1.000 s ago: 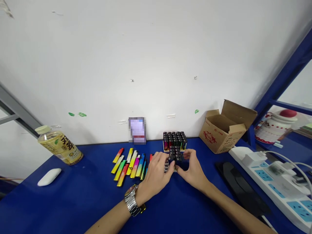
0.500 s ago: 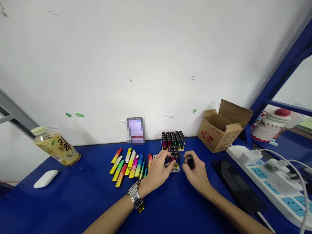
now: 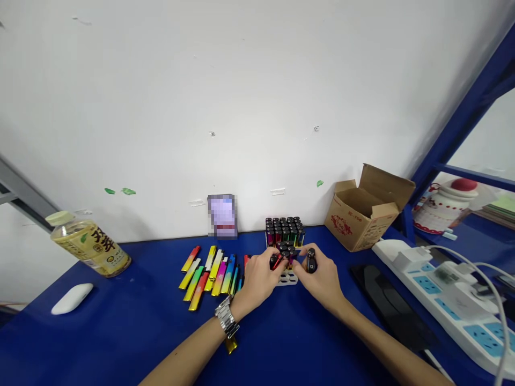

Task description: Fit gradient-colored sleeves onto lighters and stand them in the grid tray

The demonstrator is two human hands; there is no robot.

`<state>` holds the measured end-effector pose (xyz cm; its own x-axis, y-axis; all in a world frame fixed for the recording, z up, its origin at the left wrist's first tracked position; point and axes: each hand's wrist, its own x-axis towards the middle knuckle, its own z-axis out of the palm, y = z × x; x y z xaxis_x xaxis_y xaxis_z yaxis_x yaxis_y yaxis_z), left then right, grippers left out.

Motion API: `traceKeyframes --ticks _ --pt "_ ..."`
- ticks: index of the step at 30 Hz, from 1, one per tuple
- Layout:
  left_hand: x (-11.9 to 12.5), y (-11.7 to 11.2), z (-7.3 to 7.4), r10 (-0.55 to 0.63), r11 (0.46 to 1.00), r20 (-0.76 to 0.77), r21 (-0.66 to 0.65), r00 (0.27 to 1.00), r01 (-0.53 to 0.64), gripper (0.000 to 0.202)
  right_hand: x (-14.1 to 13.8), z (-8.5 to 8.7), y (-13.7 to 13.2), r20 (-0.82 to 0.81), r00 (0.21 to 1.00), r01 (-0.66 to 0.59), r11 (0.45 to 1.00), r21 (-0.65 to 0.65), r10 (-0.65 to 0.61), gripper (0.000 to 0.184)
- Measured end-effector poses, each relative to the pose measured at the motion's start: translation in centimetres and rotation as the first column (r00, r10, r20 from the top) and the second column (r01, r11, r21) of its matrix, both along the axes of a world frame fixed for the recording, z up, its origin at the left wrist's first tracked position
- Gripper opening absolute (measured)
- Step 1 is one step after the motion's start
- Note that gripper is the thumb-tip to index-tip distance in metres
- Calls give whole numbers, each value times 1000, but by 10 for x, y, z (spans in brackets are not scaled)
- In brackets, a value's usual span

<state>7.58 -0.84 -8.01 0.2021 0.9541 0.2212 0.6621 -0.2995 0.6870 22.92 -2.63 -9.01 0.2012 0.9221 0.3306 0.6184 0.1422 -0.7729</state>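
Lighters point(image 3: 287, 249) stand in a small white tray point(image 3: 288, 279) near the back edge of the blue desk point(image 3: 120, 332), about in the middle. The tray's front holes have nothing in them.

The left hand point(image 3: 257, 280) is at the tray's left side. It pinches a red lighter point(image 3: 275, 261) between thumb and fingers. This one leans, with its black top up and tipped to the right, toward the tray.

The right hand point(image 3: 322, 280) is at the tray's right side. It pinches a dark lighter point(image 3: 311, 261), held almost straight up with its black top up, just beside the standing ones. Both hands are about the same short way from the tray.

A full tray point(image 3: 285, 230) sits right behind, against the wall. Loose lighters point(image 3: 213, 271) lie flat in a row to the left, their long sides running from front to back. A cardboard box point(image 3: 366, 214) sits open near the back right corner.
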Motion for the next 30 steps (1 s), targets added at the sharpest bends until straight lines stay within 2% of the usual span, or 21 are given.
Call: traceKeyframes --ticks 3,6,9,11,13,15,18,19,21,23,27,30 --pt "-1 -3 5 -73 997 122 42 990 68 21 1 -10 5 107 994 -24 995 -94 34 21" --pt "-12 -5 15 -70 997 254 40 965 62 22 3 -14 5 70 990 -120 993 -8 120 24" --pt "-36 -2 30 21 999 238 -30 971 -14 24 4 0 0 -67 994 -74 986 150 85 26" --pt "-59 3 41 93 991 139 -105 986 -78 23 0 15 -3 -134 988 -52 984 169 75 29" --pt "-85 10 50 130 952 44 -285 991 -113 21 -11 30 -4 -124 977 -167 983 75 175 30" --pt "-108 16 55 117 903 -39 -412 992 -123 20 -30 40 0 -87 937 -347 928 -140 337 29" --pt "-128 19 53 125 862 -175 -468 977 -194 24 -67 43 11 -23 869 -461 791 -402 495 26" --pt "-130 18 50 133 862 -206 -459 969 -216 25 -79 42 16 34 859 -443 776 -448 510 25" --pt "-129 16 44 133 870 -237 -437 962 -228 27 -98 38 25 188 856 -344 802 -488 482 21" --pt "-125 13 38 102 881 -247 -427 964 -203 26 -110 35 31 290 829 -300 818 -490 478 22" --pt "-121 11 28 53 920 -274 -361 960 -154 24 -112 28 37 334 793 -312 811 -494 509 28" --pt "-126 9 25 108 946 -355 -250 929 -205 27 -105 28 37 357 785 -320 825 -466 506 23"
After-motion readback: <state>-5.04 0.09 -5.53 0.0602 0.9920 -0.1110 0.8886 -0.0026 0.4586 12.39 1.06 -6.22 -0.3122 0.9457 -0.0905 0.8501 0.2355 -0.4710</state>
